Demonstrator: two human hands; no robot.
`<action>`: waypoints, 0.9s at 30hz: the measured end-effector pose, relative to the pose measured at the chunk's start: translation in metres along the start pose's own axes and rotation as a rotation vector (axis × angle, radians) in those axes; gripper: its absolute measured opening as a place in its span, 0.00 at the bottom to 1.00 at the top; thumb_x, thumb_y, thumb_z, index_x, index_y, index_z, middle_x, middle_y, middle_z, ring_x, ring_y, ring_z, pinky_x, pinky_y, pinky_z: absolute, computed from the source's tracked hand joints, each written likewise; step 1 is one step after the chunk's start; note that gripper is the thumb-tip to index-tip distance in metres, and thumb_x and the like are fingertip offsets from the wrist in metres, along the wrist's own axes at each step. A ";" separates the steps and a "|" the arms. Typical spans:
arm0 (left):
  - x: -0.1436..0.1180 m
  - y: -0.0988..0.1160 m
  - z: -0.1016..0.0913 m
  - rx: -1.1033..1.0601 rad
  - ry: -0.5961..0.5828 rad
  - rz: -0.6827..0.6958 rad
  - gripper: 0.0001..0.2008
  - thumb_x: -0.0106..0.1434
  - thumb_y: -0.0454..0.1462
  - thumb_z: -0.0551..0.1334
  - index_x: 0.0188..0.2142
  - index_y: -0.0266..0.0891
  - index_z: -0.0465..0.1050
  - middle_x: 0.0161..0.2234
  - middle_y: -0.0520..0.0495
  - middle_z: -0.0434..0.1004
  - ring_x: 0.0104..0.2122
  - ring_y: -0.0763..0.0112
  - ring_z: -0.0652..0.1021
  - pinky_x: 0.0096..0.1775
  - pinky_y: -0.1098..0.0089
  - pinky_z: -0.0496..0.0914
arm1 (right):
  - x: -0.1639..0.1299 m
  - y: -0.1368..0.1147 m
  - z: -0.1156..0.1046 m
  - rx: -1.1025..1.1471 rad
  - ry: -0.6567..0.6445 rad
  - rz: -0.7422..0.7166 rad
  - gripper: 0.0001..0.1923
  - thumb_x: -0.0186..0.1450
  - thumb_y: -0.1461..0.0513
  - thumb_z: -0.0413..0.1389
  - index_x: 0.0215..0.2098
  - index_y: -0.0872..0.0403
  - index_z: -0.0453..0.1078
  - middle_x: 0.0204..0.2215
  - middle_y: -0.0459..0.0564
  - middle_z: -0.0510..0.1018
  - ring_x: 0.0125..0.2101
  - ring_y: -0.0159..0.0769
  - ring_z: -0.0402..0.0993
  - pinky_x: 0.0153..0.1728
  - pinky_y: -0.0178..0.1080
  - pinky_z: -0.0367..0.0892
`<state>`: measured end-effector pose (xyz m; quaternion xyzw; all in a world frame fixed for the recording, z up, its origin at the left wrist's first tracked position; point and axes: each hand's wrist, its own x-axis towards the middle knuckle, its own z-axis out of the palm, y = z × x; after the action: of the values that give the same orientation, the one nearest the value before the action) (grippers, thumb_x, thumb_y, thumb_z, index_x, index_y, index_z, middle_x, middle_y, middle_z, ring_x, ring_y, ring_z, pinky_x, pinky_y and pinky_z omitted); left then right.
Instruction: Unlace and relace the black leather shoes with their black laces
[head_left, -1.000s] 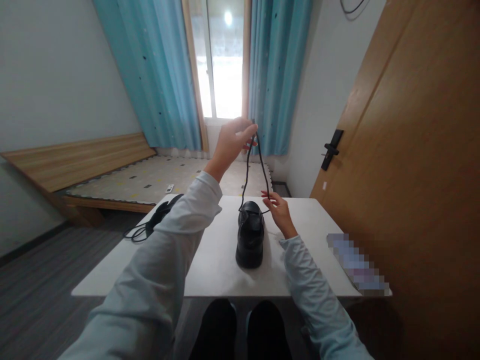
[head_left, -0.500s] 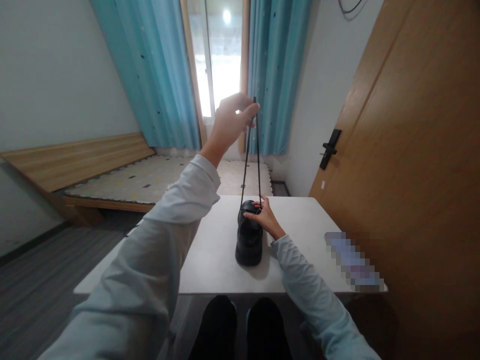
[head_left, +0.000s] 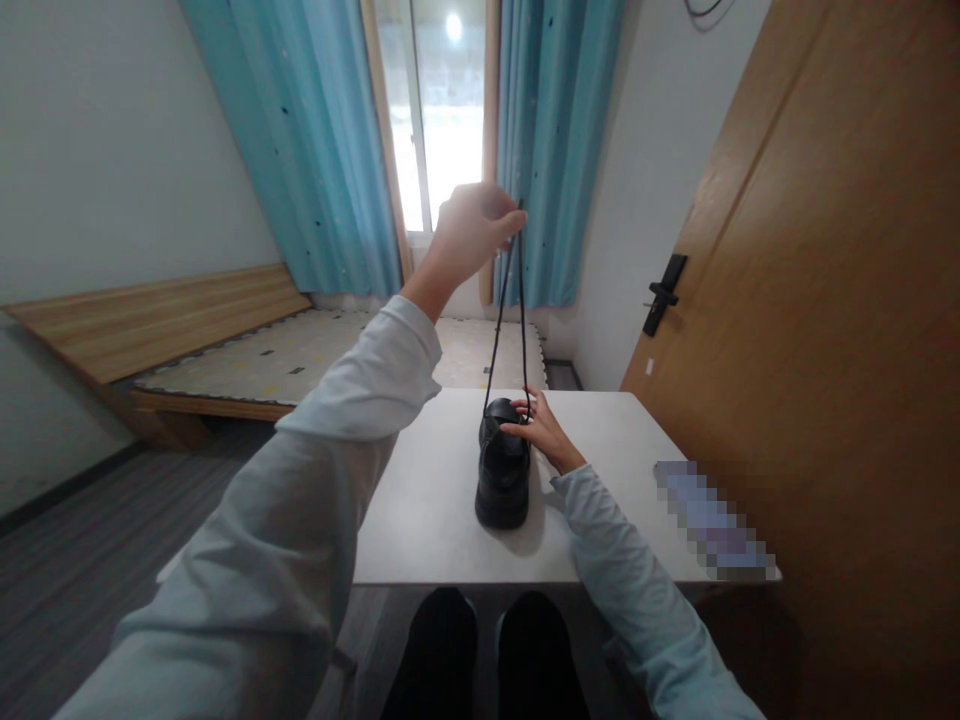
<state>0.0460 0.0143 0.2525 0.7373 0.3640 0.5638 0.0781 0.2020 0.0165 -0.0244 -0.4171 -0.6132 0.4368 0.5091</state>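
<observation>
A black shoe [head_left: 502,478] stands on a white table [head_left: 427,520], its heel toward me. Two strands of its black lace [head_left: 511,320] run straight up from the front of the shoe. My left hand [head_left: 469,235] is raised high above the table and pinches both lace ends taut. My right hand [head_left: 541,430] rests on the front top of the shoe, fingers laid on it where the lace comes out.
A wooden door [head_left: 810,330] with a black handle [head_left: 662,293] stands close on the right. A blurred flat object [head_left: 712,520] lies on the table's right edge. A low bed [head_left: 247,360], blue curtains [head_left: 555,150] and a window are beyond. My knees [head_left: 487,650] are under the table.
My left hand lifted the lace ends higher, pulling both strands straight and taut. My right hand moved from beside the shoe onto its front top and stays there.
</observation>
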 end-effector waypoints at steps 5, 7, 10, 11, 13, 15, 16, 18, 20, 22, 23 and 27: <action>-0.001 -0.011 -0.002 -0.014 -0.014 -0.035 0.04 0.55 0.36 0.62 0.27 0.38 0.70 0.21 0.49 0.76 0.26 0.66 0.79 0.31 0.67 0.74 | 0.001 0.000 -0.003 -0.006 -0.006 0.002 0.49 0.41 0.58 0.68 0.57 0.51 0.51 0.46 0.54 0.68 0.47 0.43 0.67 0.47 0.48 0.66; -0.002 -0.021 -0.004 -0.032 -0.007 -0.059 0.05 0.55 0.37 0.62 0.26 0.39 0.68 0.21 0.49 0.76 0.25 0.69 0.78 0.30 0.70 0.73 | 0.000 -0.001 -0.004 -0.015 -0.013 -0.008 0.48 0.42 0.58 0.68 0.56 0.51 0.51 0.46 0.54 0.69 0.47 0.42 0.67 0.47 0.48 0.66; -0.007 -0.042 -0.008 -0.009 0.057 -0.132 0.05 0.55 0.35 0.61 0.25 0.38 0.66 0.20 0.49 0.75 0.21 0.72 0.77 0.27 0.71 0.73 | 0.000 -0.002 -0.003 -0.032 -0.007 -0.025 0.46 0.43 0.58 0.67 0.56 0.49 0.52 0.46 0.53 0.69 0.47 0.42 0.67 0.46 0.48 0.66; -0.010 -0.051 -0.010 -0.003 0.072 -0.151 0.05 0.55 0.35 0.61 0.25 0.38 0.66 0.20 0.49 0.75 0.21 0.73 0.77 0.28 0.71 0.73 | -0.001 -0.002 -0.003 -0.037 -0.002 -0.032 0.45 0.43 0.58 0.67 0.56 0.49 0.52 0.46 0.53 0.69 0.47 0.43 0.67 0.46 0.48 0.66; -0.017 -0.068 -0.014 0.005 0.096 -0.164 0.03 0.53 0.33 0.62 0.26 0.38 0.67 0.19 0.50 0.74 0.22 0.73 0.77 0.29 0.73 0.73 | 0.000 -0.001 -0.002 -0.051 0.004 -0.049 0.45 0.44 0.59 0.67 0.56 0.49 0.52 0.46 0.54 0.69 0.48 0.43 0.67 0.46 0.48 0.65; -0.027 -0.086 -0.017 0.063 0.133 -0.195 0.03 0.51 0.32 0.62 0.26 0.37 0.68 0.19 0.49 0.74 0.22 0.72 0.77 0.27 0.73 0.73 | 0.000 -0.001 -0.001 -0.085 0.014 -0.078 0.44 0.44 0.59 0.66 0.56 0.50 0.52 0.46 0.54 0.69 0.48 0.43 0.67 0.47 0.49 0.65; -0.033 -0.095 -0.018 0.094 0.139 -0.207 0.03 0.50 0.33 0.63 0.26 0.37 0.68 0.20 0.49 0.75 0.22 0.72 0.77 0.27 0.73 0.72 | 0.000 -0.002 0.000 -0.114 0.025 -0.095 0.44 0.44 0.60 0.66 0.56 0.50 0.51 0.46 0.54 0.68 0.47 0.44 0.67 0.47 0.49 0.64; -0.048 -0.111 -0.018 0.143 0.146 -0.255 0.04 0.50 0.34 0.63 0.27 0.36 0.69 0.20 0.48 0.75 0.23 0.70 0.77 0.27 0.72 0.72 | -0.001 -0.004 0.002 -0.185 0.063 -0.149 0.43 0.46 0.61 0.65 0.56 0.50 0.51 0.47 0.54 0.67 0.48 0.44 0.66 0.47 0.50 0.64; -0.065 -0.125 -0.015 0.168 0.119 -0.311 0.04 0.50 0.34 0.62 0.27 0.37 0.69 0.21 0.47 0.76 0.23 0.69 0.78 0.28 0.71 0.72 | -0.003 -0.008 0.004 -0.265 0.098 -0.238 0.40 0.48 0.63 0.62 0.56 0.49 0.51 0.50 0.55 0.65 0.49 0.45 0.64 0.49 0.50 0.62; -0.083 -0.136 -0.011 0.199 0.097 -0.368 0.04 0.51 0.35 0.61 0.28 0.37 0.69 0.23 0.47 0.77 0.23 0.68 0.78 0.29 0.70 0.72 | -0.007 -0.014 0.006 -0.341 0.103 -0.359 0.33 0.52 0.66 0.58 0.55 0.49 0.54 0.50 0.54 0.65 0.50 0.44 0.63 0.50 0.51 0.61; -0.091 -0.141 -0.009 0.218 0.095 -0.391 0.05 0.52 0.36 0.61 0.29 0.37 0.69 0.23 0.47 0.78 0.24 0.68 0.79 0.29 0.69 0.72 | -0.008 -0.016 0.007 -0.376 0.093 -0.418 0.29 0.53 0.67 0.55 0.52 0.50 0.57 0.49 0.54 0.65 0.51 0.44 0.62 0.51 0.50 0.60; -0.123 -0.157 0.003 0.254 0.071 -0.482 0.06 0.52 0.38 0.61 0.29 0.38 0.69 0.28 0.44 0.79 0.30 0.64 0.80 0.33 0.68 0.72 | -0.012 -0.022 0.012 -0.517 0.027 -0.508 0.14 0.54 0.71 0.49 0.35 0.52 0.69 0.46 0.53 0.67 0.51 0.44 0.62 0.53 0.49 0.58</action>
<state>-0.0336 0.0519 0.0735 0.6129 0.5993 0.5043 0.1040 0.1906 -0.0021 -0.0077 -0.3722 -0.7805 0.1215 0.4873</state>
